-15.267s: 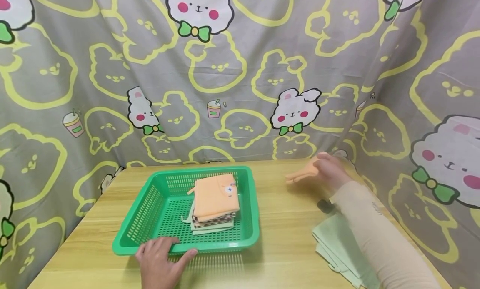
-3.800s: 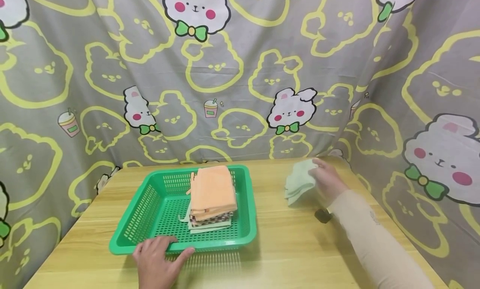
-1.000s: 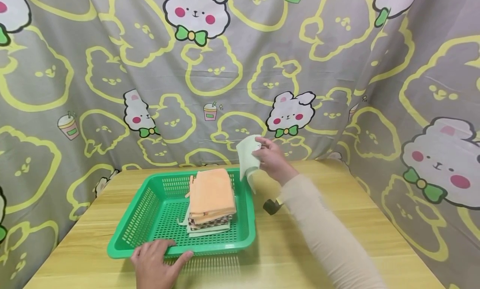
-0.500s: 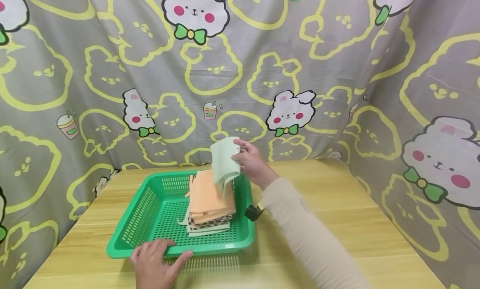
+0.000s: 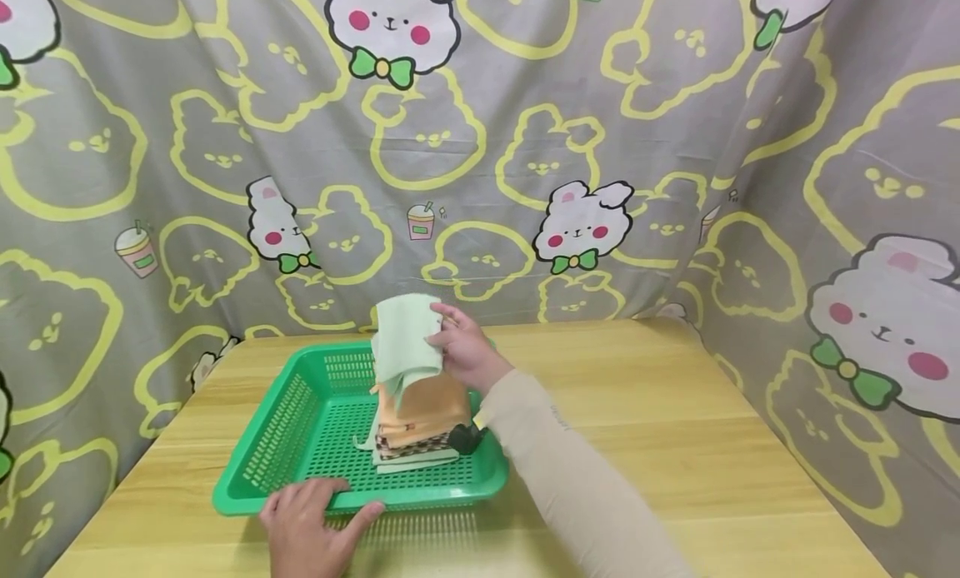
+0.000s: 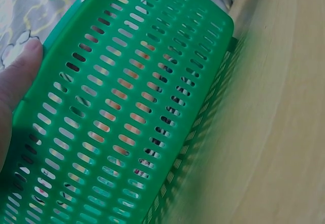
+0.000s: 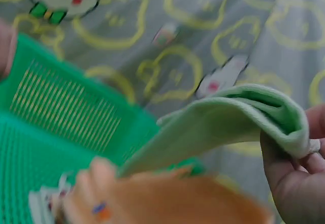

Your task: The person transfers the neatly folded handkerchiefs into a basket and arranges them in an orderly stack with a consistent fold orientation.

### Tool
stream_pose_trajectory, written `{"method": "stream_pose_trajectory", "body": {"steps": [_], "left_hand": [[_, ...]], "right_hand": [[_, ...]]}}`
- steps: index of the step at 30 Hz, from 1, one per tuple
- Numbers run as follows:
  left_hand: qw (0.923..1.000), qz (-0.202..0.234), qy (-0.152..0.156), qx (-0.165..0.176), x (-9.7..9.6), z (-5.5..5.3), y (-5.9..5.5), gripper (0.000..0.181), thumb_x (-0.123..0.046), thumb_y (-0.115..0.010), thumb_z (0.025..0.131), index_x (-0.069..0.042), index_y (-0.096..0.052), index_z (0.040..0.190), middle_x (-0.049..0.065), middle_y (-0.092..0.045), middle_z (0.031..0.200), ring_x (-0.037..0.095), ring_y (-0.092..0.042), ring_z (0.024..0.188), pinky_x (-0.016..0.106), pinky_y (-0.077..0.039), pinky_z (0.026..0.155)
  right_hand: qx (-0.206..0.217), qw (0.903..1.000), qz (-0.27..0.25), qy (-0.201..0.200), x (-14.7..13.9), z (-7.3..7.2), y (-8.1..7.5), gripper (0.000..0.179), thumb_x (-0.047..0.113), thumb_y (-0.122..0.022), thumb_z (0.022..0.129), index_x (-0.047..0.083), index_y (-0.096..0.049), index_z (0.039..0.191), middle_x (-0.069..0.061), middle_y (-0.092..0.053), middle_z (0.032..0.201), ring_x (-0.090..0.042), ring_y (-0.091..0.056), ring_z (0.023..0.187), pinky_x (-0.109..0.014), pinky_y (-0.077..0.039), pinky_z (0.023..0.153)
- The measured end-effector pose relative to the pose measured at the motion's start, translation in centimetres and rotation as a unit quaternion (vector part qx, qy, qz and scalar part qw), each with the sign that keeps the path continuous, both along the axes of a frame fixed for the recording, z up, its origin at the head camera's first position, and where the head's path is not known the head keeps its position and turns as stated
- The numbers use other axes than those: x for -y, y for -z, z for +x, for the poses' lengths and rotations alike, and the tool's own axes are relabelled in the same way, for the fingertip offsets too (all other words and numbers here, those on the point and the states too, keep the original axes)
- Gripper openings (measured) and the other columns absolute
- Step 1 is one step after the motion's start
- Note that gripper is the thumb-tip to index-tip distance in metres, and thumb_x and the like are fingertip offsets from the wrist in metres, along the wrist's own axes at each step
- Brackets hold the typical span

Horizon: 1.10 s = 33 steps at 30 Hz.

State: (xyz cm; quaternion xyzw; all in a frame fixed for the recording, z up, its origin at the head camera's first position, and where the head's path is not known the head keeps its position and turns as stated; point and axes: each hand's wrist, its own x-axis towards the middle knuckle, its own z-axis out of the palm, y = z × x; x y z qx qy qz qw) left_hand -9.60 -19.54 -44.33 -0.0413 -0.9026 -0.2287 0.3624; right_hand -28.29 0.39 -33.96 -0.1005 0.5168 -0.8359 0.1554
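Observation:
My right hand pinches a folded pale green towel by its right edge. The towel hangs over a stack of folded orange towels inside a green plastic basket. In the right wrist view, the green towel droops from fingers and thumb toward the orange cloth. Below the orange ones lie a dark checked cloth and another pale green towel. My left hand grips the basket's near rim, fingers over it; its thumb shows at the rim in the left wrist view.
The basket stands on a light wooden table, left of its middle. A grey curtain with rabbit prints hangs behind and at both sides. A black camera piece sticks out from my right wrist over the stack.
My right hand has carried the pale green towel leftward from the table's right side to over the stack. Earlier, orange towels joined the stack. The left hand has stayed on the rim.

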Motion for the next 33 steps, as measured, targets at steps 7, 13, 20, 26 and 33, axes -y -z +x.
{"method": "stream_pose_trajectory", "body": {"steps": [7, 13, 20, 26, 33], "left_hand": [[0.9999, -0.006, -0.002, 0.015, -0.1, 0.1, 0.0, 0.046, -0.055, -0.081, 0.066, -0.013, -0.067, 0.08, 0.004, -0.067, 0.081, 0.03, -0.055, 0.08, 0.056, -0.027, 0.083], [0.9999, -0.001, -0.003, 0.017, 0.0, 0.2, 0.0, 0.047, -0.055, -0.082, 0.066, -0.013, -0.067, 0.08, 0.003, -0.066, 0.081, 0.029, -0.055, 0.08, 0.056, -0.026, 0.083], [0.9997, -0.003, -0.007, 0.024, 0.1, 0.2, -0.2, 0.046, -0.055, -0.081, 0.066, -0.014, -0.067, 0.08, 0.003, -0.066, 0.081, 0.029, -0.054, 0.08, 0.057, -0.026, 0.083], [0.9998, -0.008, -0.007, 0.019, 0.0, 0.2, -0.2, 0.046, -0.056, -0.081, 0.066, -0.014, -0.066, 0.079, 0.002, -0.065, 0.08, 0.029, -0.054, 0.079, 0.056, -0.026, 0.083], [0.9996, -0.006, -0.006, 0.026, 0.2, 0.3, -0.3, 0.047, -0.056, -0.08, 0.067, -0.013, -0.067, 0.08, 0.003, -0.066, 0.081, 0.029, -0.054, 0.08, 0.056, -0.026, 0.083]], "right_hand": [[-0.013, 0.9664, 0.256, 0.017, -0.8, 0.0, 2.8, 0.076, -0.021, -0.05, 0.071, 0.006, -0.045, 0.141, -0.022, -0.033, 0.149, -0.034, -0.034, 0.134, -0.028, -0.044, 0.063], [-0.032, 0.9274, 0.371, -0.037, -1.1, 0.2, 3.2, 0.081, -0.021, -0.05, 0.071, 0.004, -0.038, 0.147, -0.022, -0.033, 0.15, -0.022, -0.049, 0.082, -0.028, -0.04, 0.053], [-0.065, 0.8844, 0.46, -0.047, -0.5, 0.5, 3.5, 0.073, -0.019, -0.049, 0.074, 0.002, -0.043, 0.144, -0.014, -0.041, 0.148, -0.026, -0.05, 0.095, -0.029, -0.037, 0.055], [-0.037, 0.8818, 0.468, -0.045, -0.4, 0.6, 3.5, 0.073, -0.019, -0.05, 0.074, 0.003, -0.044, 0.143, -0.015, -0.044, 0.146, -0.023, -0.044, 0.07, -0.029, -0.036, 0.055], [-0.065, 0.8893, 0.448, -0.062, -0.5, 0.9, 3.5, 0.075, -0.013, -0.058, 0.076, 0.007, -0.042, 0.146, -0.009, -0.038, 0.151, -0.026, -0.045, 0.122, -0.039, -0.042, 0.091]]}}
